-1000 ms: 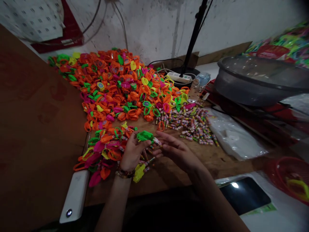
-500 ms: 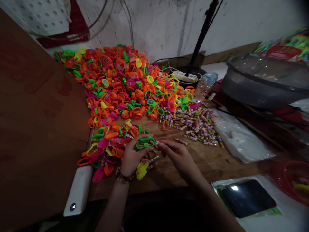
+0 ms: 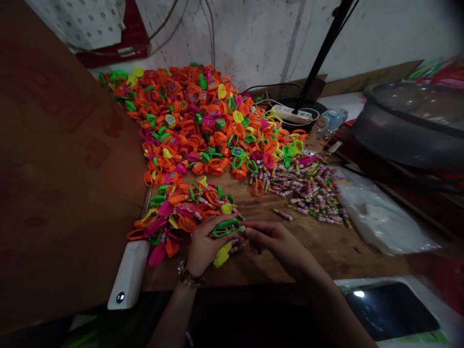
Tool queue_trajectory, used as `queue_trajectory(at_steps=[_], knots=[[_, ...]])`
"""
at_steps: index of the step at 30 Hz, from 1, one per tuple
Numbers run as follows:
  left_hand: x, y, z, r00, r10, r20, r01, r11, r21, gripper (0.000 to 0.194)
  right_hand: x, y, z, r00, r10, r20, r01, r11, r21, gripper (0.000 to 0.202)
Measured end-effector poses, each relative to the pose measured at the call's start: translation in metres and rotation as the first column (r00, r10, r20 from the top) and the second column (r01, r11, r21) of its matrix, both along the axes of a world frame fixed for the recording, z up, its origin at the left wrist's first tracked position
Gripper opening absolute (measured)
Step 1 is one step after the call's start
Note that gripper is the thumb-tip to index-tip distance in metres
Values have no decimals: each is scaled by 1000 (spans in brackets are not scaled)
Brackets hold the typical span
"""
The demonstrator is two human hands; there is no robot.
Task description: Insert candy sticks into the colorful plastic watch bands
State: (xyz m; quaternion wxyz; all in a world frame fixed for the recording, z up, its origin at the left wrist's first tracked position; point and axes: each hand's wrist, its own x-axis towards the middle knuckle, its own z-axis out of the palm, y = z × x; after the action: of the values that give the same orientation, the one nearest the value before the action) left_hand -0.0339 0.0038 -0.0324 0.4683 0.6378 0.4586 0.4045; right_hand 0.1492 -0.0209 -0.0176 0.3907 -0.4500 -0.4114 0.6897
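With fingers (image 3: 213, 223) of the left hand (image 3: 203, 249) bent round and thumb closed from below, grips a bright-green plastic loop (image 3: 226, 228), probably a toy watch, just above the bench (image 3: 268, 268). Lies sideways in that grip, with one end turned towards the right hand (image 3: 284, 241), perhaps for easy reach. With fingertips pressed together there, pinches a small pale piece (image 3: 242, 230) right at the loop's end; too small to tell whether joined to it. Seems to call for a light pinch on the right and a firmer, steadying hold on the left.

Just below the hands, a crumpled-looking yellow plastic piece (image 3: 222, 255). Close beside the left hand, a smaller heap of mixed-colour plastic loops and sticks (image 3: 181, 208), perhaps set there for a short reach. Beyond, a large heap of orange, green, pink and yellow plastic toy watches (image 3: 203, 121); to its right, a heap of slim printed sticks (image 3: 319, 193), with a clear plastic bag (image 3: 384, 217) alongside.

At far left, a tall brown cardboard panel (image 3: 65, 169), likely to limit sideways room for the left elbow, and a white power bank (image 3: 129, 275) near its foot. At right, a black phone (image 3: 393, 309) near the right forearm, and a grey plastic basin (image 3: 398, 133) farther back, probably no hindrance here.
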Motion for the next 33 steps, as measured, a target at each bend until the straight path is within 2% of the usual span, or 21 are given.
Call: queue_trajectory(at_steps=[4,7,12,14,16,18,21,23,25,27,29,31,33], knots=[[-6,-14,-5,999,20,-50,-19,999,31,32,-1,-2,-9,985,146,-89,-153,985,-75,39],[-10,-24,-8,997,36,-63,-30,995,96,30,-8,-9,-17,969,203,-139,-218,970,-103,41],[-16,-39,-13,992,72,-105,-55,985,163,28,-29,-25,-29,967,78,-244,-132,968,-216,43],[-16,-41,-14,990,60,-130,-33,980,198,25,-38,-29,-32,964,28,-266,-87,973,-213,46],[-16,-39,-11,988,46,-150,-11,974,226,24,-44,-30,-34,970,-2,-243,-37,987,-156,47],[-19,-33,-4,982,35,-188,7,976,216,26,-47,-25,-35,986,18,-163,-25,999,-39,46],[-33,-11,7,934,103,-342,-31,977,210,29,-34,-7,-38,995,10,96,-27,984,176,41],[-48,9,11,856,198,-477,-60,956,288,34,-12,8,-44,929,-152,338,42,949,314,42],[-61,29,8,759,261,-597,-1,917,399,37,19,21,-50,767,-380,517,142,886,441,46],[-70,45,2,660,319,-680,98,861,500,39,53,30,-57,600,-528,601,202,827,525,44],[-73,54,-6,584,425,-692,146,783,605,41,84,32,-61,486,-603,633,220,785,579,40],[-72,57,-15,552,498,-669,183,710,680,37,108,30,-62,405,-643,650,215,758,616,35],[-70,57,-26,544,472,-694,297,665,685,32,125,28,-58,358,-668,652,231,740,632,32]])
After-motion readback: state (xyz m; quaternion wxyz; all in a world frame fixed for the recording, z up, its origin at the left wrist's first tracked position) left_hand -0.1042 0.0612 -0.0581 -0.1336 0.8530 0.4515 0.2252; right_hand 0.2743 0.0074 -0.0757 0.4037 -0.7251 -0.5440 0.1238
